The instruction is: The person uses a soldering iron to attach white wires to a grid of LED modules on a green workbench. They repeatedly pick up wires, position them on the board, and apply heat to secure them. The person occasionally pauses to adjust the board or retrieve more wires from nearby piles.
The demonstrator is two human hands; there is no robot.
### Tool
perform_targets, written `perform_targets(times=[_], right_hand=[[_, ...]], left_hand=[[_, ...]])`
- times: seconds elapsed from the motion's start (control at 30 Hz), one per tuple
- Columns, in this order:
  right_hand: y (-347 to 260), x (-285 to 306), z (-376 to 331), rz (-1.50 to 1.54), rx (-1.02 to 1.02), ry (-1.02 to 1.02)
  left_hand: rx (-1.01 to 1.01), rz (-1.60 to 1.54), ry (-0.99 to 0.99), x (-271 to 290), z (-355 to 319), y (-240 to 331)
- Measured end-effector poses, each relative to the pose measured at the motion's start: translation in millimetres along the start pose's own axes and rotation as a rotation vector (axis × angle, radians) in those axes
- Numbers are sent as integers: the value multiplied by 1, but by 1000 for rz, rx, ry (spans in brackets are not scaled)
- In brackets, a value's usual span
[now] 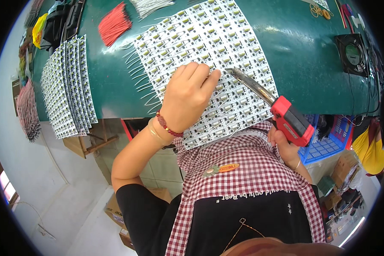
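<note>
A large white panel of small circuit boards (209, 36) lies on the green table and overhangs its near edge. Short white wires (136, 72) stick out past its left side, and others lie across the boards. My left hand (190, 96) rests over the middle of the panel with its fingers curled into a pinch; whatever is between them is hidden. In my right hand (281, 145) is a red and black soldering gun (292, 121), gripped by the handle. Its metal tip points left, close to the boards beside my left fingertips.
At the left edge stands a row of similar board panels (68, 85). Red wires (114, 24) and white wires (151, 6) lie in bundles at the back. A black fan (352, 54) with cables sits at the right. Below the table is a blue crate (324, 149).
</note>
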State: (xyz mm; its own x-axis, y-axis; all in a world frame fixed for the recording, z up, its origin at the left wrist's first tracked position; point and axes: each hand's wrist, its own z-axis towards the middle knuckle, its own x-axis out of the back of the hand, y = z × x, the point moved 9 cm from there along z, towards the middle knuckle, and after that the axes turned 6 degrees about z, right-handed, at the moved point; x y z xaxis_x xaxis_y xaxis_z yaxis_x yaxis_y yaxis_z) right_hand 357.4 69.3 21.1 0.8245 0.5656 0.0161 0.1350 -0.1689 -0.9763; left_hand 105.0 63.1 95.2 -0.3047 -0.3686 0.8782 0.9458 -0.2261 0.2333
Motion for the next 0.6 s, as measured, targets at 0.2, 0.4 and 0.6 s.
perform_targets(times=[0.2,0.4,0.6], right_hand=[[-4,-7,3,19,-26,-32],[-3,-5,2,-42,27,-40],[-1,-3,-1,-78,22,-39]], left_hand=[[9,-27,-36,-9,1,-2],[27,-63,-33,-14,0,-5],[36,-71,-34,-13,0,-6]])
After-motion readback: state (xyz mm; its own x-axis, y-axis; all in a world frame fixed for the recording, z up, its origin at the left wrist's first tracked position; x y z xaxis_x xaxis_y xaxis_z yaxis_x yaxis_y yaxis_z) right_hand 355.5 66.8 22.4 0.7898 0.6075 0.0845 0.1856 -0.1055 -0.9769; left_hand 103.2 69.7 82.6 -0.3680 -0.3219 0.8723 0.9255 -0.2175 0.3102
